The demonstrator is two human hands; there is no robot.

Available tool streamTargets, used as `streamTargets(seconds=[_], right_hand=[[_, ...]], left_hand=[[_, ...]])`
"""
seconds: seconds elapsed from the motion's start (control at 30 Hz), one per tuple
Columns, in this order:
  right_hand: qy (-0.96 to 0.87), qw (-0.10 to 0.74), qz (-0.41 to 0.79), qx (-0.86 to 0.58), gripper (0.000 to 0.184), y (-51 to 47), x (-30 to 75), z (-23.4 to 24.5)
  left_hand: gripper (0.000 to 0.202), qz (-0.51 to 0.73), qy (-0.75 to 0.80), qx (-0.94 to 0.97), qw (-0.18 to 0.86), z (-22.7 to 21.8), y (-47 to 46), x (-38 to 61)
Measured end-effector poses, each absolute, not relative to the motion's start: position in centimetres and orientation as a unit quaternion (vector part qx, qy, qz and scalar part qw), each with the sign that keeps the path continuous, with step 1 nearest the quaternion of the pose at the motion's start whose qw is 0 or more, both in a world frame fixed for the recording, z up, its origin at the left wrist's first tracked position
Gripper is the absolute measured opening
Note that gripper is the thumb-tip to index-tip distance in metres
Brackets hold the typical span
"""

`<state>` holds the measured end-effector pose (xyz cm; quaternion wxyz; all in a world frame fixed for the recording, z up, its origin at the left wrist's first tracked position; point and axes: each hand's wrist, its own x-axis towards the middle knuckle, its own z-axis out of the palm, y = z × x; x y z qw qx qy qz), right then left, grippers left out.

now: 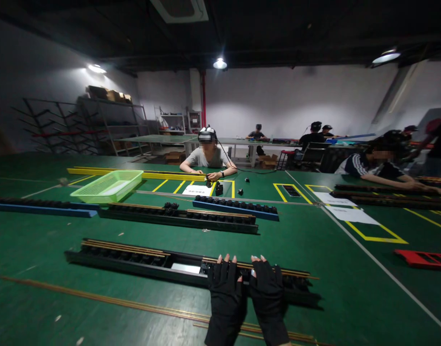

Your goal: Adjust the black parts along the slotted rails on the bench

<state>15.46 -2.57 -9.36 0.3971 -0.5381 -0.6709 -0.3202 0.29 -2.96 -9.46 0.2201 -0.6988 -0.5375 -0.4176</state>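
A long black channel-shaped rail (141,269) lies across the table in front of me, filled with black blocks under thin brass-coloured rods (126,246). A pale strip of its floor (186,268) shows in a gap between blocks. My left hand (225,286), in a black fingerless glove, rests over the rail just right of that gap, fingers stretched across the rods. Beside it my gloved right hand (266,286) lies over the blocks, its fingers also extended. What sits beneath both palms is hidden. More long thin rods (133,302) lie on the near side, partly under my wrists.
Beyond lie another black rail (177,221), blue rails (234,207) with black blocks, and a light green basket (108,187). A person (207,151) sits opposite by a yellow rail (162,175). A red part (422,259) and paper sheets (353,215) are at right.
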Motion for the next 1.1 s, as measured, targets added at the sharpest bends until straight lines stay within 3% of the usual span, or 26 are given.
streamTargets(seconds=[0.4, 0.6, 0.8, 1.1], right_hand=[[-0.587, 0.332, -0.363, -0.643, 0.04, -0.6, 20.4, -6.3], [-0.626, 0.281, -0.425, -0.591, 0.03, -0.9, 22.1, -8.4], [-0.616, 0.322, -0.417, -0.586, 0.027, -1.2, 22.1, -8.6], [-0.646, 0.313, -0.387, -0.579, 0.025, -1.9, 22.1, -8.4]], left_hand=[[0.049, -0.406, -0.555, -0.694, 0.214, -9.5, -3.0, 0.4], [0.045, -0.437, -0.549, -0.683, 0.204, -9.6, -2.9, 0.6], [0.043, -0.454, -0.545, -0.678, 0.192, -9.6, -2.9, 0.9], [0.043, -0.45, -0.563, -0.671, 0.174, -8.9, -3.3, 1.4]])
